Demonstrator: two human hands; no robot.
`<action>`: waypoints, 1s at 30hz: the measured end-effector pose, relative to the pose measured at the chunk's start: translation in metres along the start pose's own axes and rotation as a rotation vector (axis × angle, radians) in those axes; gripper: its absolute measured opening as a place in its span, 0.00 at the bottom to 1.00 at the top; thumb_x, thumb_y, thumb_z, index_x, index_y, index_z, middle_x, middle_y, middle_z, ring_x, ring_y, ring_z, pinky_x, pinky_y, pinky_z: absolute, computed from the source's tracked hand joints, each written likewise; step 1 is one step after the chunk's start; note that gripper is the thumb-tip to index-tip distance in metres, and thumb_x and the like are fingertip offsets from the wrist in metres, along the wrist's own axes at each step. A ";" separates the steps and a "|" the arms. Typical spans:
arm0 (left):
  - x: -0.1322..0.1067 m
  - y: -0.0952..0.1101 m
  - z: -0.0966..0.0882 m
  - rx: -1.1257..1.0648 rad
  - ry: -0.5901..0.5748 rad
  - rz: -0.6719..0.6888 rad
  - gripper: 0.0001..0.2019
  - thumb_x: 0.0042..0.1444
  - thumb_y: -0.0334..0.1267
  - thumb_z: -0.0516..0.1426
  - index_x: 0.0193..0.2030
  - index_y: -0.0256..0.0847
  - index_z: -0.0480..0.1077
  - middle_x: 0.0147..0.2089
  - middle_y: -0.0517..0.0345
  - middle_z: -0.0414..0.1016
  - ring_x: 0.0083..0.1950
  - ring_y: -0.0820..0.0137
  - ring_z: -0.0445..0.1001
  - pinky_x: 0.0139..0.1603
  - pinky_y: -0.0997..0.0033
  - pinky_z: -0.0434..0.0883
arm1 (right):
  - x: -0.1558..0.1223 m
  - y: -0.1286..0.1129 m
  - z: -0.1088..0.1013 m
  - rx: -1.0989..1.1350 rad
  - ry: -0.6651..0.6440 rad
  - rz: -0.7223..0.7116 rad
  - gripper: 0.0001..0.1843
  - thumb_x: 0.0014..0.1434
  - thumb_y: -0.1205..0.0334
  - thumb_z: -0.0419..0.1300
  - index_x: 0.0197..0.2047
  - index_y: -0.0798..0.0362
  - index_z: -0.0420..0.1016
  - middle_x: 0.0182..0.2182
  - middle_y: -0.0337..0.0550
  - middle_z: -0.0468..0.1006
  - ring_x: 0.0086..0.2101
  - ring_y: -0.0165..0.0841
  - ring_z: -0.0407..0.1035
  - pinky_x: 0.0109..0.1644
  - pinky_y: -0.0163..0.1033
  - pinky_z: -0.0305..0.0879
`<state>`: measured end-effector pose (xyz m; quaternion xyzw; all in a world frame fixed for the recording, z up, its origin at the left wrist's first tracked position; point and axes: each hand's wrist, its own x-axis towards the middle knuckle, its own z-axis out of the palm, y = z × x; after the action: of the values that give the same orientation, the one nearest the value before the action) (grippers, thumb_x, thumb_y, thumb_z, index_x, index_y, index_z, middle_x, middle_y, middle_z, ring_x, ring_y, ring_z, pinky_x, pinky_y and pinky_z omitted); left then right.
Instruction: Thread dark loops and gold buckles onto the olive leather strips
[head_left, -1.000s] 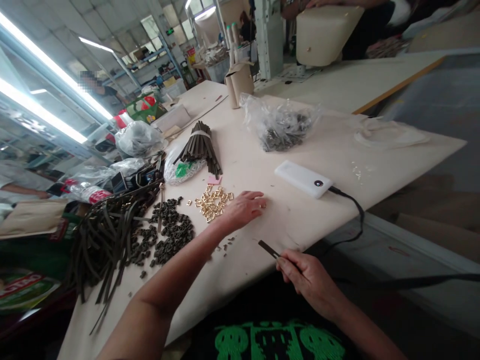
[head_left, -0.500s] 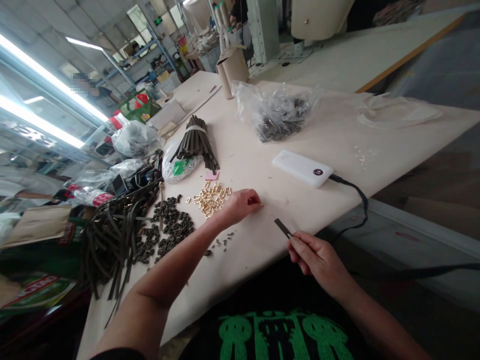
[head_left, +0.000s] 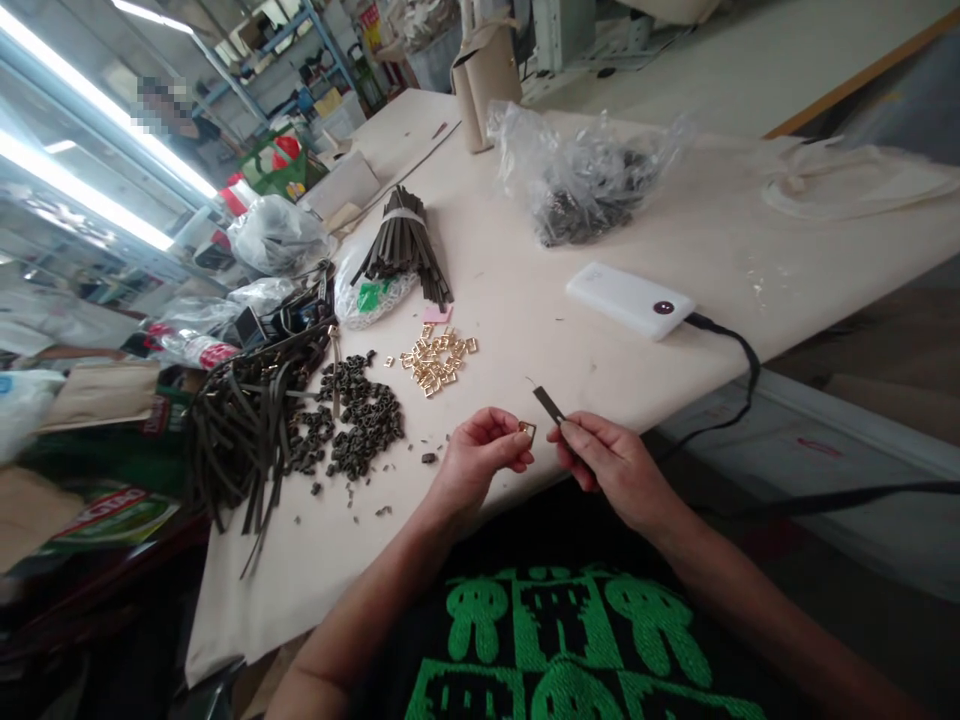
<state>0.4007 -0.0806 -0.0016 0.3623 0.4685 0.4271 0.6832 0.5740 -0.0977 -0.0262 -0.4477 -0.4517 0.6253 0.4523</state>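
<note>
My left hand [head_left: 476, 458] pinches a small gold buckle [head_left: 527, 431] between thumb and fingers, just above the table's near edge. My right hand [head_left: 609, 462] is closed on a thin dark strap [head_left: 550, 404] whose free end points up and left, close to the buckle. On the cream table [head_left: 525, 320] behind them lie a small heap of gold buckles [head_left: 436, 358], a pile of small dark pieces [head_left: 352, 420] and a tangle of long dark straps [head_left: 240, 420].
A white power bank [head_left: 628, 300] with a black cable [head_left: 739, 370] lies to the right. Farther back are a tied bundle of dark strips [head_left: 405, 245], a clear bag of dark parts [head_left: 589, 185] and cardboard tubes [head_left: 484, 75]. Bags and boxes crowd the left edge.
My left hand left the heap of gold buckles with one buckle and came back toward me. My right hand rose with the strap, and the two hands now meet.
</note>
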 end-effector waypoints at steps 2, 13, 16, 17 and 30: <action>-0.009 -0.003 -0.003 -0.019 0.016 0.011 0.15 0.44 0.39 0.71 0.31 0.36 0.70 0.24 0.61 0.75 0.24 0.77 0.74 0.23 0.82 0.68 | -0.001 0.000 0.007 -0.012 -0.036 0.003 0.16 0.63 0.50 0.55 0.35 0.54 0.73 0.22 0.34 0.69 0.17 0.24 0.58 0.20 0.32 0.52; -0.034 -0.006 -0.012 -0.292 0.039 -0.073 0.16 0.42 0.36 0.72 0.30 0.35 0.69 0.24 0.64 0.73 0.21 0.81 0.72 0.20 0.89 0.69 | -0.008 0.002 0.032 -0.027 -0.103 -0.031 0.13 0.60 0.53 0.58 0.38 0.54 0.73 0.20 0.31 0.65 0.16 0.23 0.55 0.19 0.31 0.49; -0.037 -0.007 -0.016 -0.446 0.032 -0.171 0.14 0.46 0.34 0.70 0.32 0.34 0.70 0.26 0.64 0.73 0.22 0.83 0.72 0.21 0.90 0.71 | -0.010 -0.004 0.040 -0.036 -0.095 -0.067 0.12 0.59 0.55 0.59 0.41 0.54 0.74 0.18 0.29 0.62 0.16 0.24 0.53 0.20 0.32 0.51; -0.038 -0.007 -0.017 -0.497 0.031 -0.202 0.12 0.48 0.32 0.69 0.33 0.33 0.70 0.27 0.63 0.73 0.22 0.83 0.72 0.22 0.91 0.71 | -0.010 -0.005 0.042 -0.041 -0.094 -0.077 0.12 0.59 0.55 0.59 0.42 0.54 0.74 0.19 0.29 0.62 0.16 0.24 0.53 0.19 0.32 0.51; -0.042 -0.005 -0.016 -0.774 0.121 -0.386 0.08 0.66 0.27 0.52 0.36 0.30 0.71 0.27 0.58 0.71 0.20 0.85 0.71 0.21 0.93 0.71 | -0.008 -0.006 0.049 -0.240 -0.051 -0.220 0.08 0.60 0.56 0.61 0.35 0.52 0.75 0.21 0.33 0.68 0.19 0.26 0.58 0.22 0.33 0.55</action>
<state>0.3781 -0.1195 0.0033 -0.0403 0.3724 0.4561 0.8073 0.5287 -0.1120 -0.0095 -0.4302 -0.5809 0.5246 0.4497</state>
